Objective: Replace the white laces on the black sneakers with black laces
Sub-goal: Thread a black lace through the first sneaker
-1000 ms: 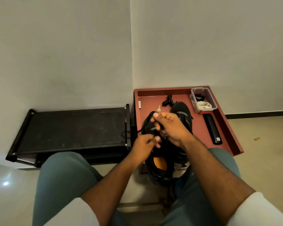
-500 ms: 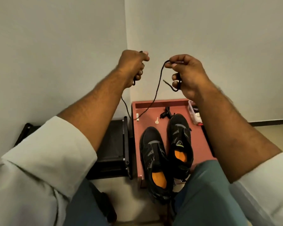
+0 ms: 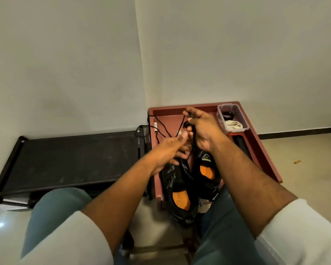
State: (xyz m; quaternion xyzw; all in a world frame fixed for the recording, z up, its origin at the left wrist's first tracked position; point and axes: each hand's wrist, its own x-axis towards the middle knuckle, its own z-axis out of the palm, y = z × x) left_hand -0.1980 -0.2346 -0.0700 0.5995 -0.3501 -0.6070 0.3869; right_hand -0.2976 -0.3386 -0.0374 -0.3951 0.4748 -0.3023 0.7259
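Note:
Two black sneakers with orange insoles stand side by side on the red table (image 3: 264, 148): the left sneaker (image 3: 177, 190) hangs over the front edge, the right sneaker (image 3: 206, 169) lies a little farther back. My right hand (image 3: 203, 129) is above the sneakers' toes and grips a black lace (image 3: 161, 129), whose loose length trails left over the table's edge. My left hand (image 3: 170, 152) is blurred, its fingers stretched out toward the right hand, holding nothing that I can make out.
A clear plastic box (image 3: 232, 119) at the table's back right holds white laces and a black coil. A long black object (image 3: 241, 146) lies right of the sneakers. A black low bench (image 3: 71, 159) stands left of the table. My knees are below.
Both hands came down from in front of the wall to just above the sneakers. The left hand let go of the lace, which now lies slack over the table's left edge.

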